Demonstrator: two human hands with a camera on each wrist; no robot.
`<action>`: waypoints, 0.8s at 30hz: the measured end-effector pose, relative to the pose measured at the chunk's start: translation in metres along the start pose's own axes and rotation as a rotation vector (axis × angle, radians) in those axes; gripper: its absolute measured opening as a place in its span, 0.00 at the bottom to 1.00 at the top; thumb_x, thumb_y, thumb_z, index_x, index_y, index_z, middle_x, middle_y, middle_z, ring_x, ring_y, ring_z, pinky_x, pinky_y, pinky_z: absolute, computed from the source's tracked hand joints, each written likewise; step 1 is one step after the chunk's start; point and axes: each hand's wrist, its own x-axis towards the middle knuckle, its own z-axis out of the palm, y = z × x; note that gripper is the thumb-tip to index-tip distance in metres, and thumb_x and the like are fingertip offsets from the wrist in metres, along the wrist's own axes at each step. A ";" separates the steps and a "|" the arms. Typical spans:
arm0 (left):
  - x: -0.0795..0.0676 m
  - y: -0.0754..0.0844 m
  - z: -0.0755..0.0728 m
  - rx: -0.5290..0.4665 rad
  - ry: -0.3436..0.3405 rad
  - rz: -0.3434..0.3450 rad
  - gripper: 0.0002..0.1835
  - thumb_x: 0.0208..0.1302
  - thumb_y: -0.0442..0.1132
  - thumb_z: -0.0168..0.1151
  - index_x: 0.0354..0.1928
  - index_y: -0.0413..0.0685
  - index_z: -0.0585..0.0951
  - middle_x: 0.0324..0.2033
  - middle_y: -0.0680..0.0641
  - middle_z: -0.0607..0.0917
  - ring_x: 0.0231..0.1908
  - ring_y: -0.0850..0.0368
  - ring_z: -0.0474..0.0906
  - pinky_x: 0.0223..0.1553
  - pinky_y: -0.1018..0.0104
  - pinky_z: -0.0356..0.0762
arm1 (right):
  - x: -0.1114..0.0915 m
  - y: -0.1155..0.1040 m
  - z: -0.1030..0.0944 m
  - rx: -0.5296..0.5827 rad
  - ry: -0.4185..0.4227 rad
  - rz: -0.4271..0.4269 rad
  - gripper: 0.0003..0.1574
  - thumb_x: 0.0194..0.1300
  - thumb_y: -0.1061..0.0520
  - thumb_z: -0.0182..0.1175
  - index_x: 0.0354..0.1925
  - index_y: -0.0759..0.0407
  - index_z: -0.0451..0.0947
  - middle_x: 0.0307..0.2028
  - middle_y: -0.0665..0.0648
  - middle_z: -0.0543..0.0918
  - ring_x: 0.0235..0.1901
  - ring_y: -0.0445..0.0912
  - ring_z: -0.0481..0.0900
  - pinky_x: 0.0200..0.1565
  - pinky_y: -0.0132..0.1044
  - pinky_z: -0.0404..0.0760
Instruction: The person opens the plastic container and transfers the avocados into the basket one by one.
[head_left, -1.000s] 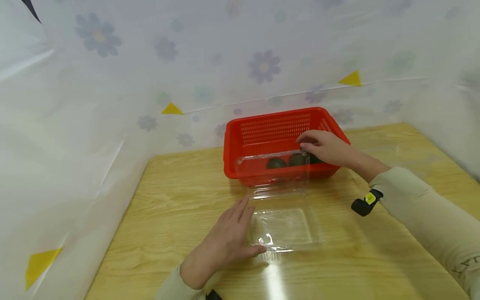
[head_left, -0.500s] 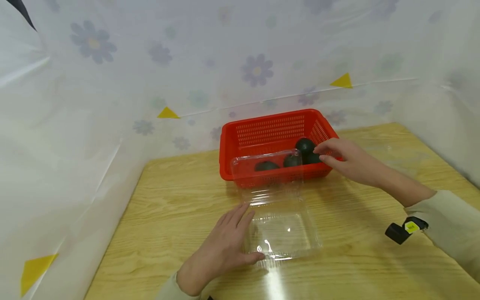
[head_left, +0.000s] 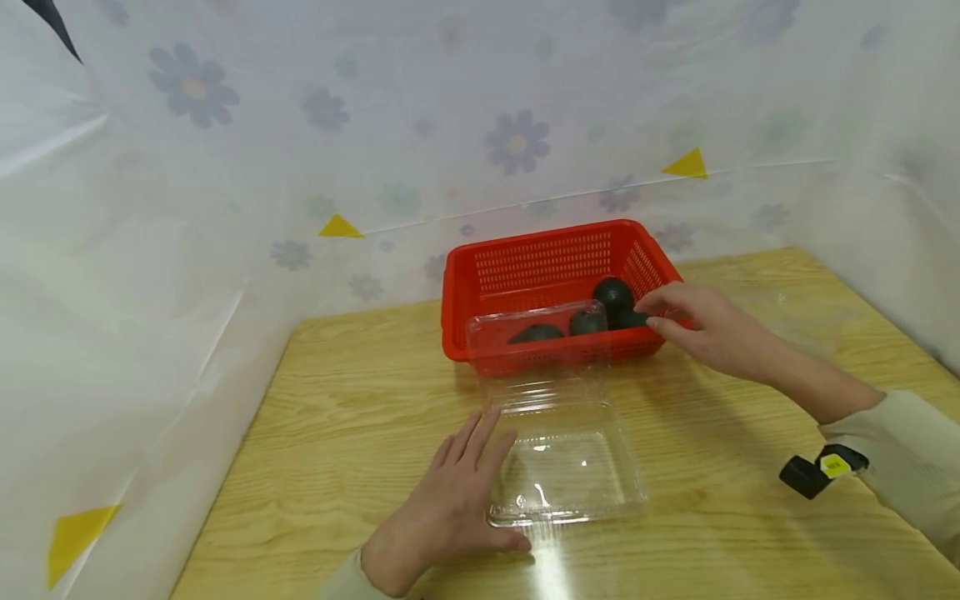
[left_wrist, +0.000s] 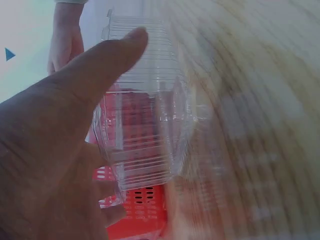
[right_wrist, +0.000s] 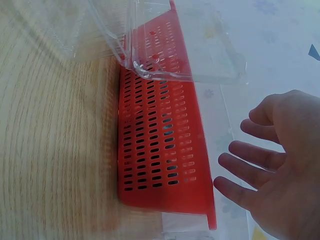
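A clear plastic clamshell container (head_left: pixel 562 479) stands on the table with its lid (head_left: pixel 536 337) raised against the front of a red basket (head_left: pixel 457 292). At the container's left side, my left hand (head_left: pixel 450 504) has its fingers extended and thumb spread around the near-left corner; contact is hard to tell. Several dark green fruits, avocado-like, sit in the basket, one (head_left: pixel 612 294) in plain sight and another (head_left: pixel 536 333) behind the lid. My right hand (head_left: pixel 708 329) hovers over the basket's right front rim, fingers loosely bent. In the right wrist view those fingers (right_wrist: pixel 247 170) hold nothing.
The wood-grain table (head_left: pixel 337 417) runs up to a flowered plastic sheet (head_left: pixel 420 117) at the back and sides. Yellow tape pieces (head_left: pixel 341 227) mark the sheet. A black wrist camera (head_left: pixel 806 475) is strapped at the right sleeve.
My right hand has left the raised lid and moved right to the basket's front rim, uncovering the dark fruit. My left hand has shifted slightly toward me, its thumb lower.
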 end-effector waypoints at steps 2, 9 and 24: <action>-0.001 -0.002 0.001 -0.010 0.014 -0.014 0.62 0.42 0.74 0.70 0.76 0.54 0.57 0.79 0.45 0.47 0.77 0.40 0.47 0.69 0.42 0.64 | -0.001 0.001 0.001 -0.006 0.013 -0.012 0.13 0.70 0.62 0.58 0.53 0.59 0.79 0.48 0.56 0.84 0.48 0.50 0.79 0.49 0.51 0.79; -0.008 -0.009 0.001 0.012 0.075 -0.019 0.44 0.50 0.65 0.72 0.67 0.57 0.69 0.75 0.40 0.57 0.75 0.37 0.50 0.68 0.42 0.66 | -0.007 0.007 0.001 -0.033 0.060 -0.039 0.14 0.69 0.63 0.59 0.52 0.57 0.79 0.48 0.54 0.84 0.46 0.44 0.78 0.44 0.38 0.79; -0.064 -0.064 0.004 0.110 0.544 0.104 0.19 0.37 0.42 0.80 0.25 0.58 0.75 0.50 0.49 0.83 0.57 0.44 0.79 0.52 0.49 0.79 | -0.020 0.018 -0.013 -0.049 0.159 -0.016 0.15 0.67 0.65 0.61 0.52 0.58 0.80 0.49 0.54 0.84 0.49 0.49 0.77 0.48 0.18 0.70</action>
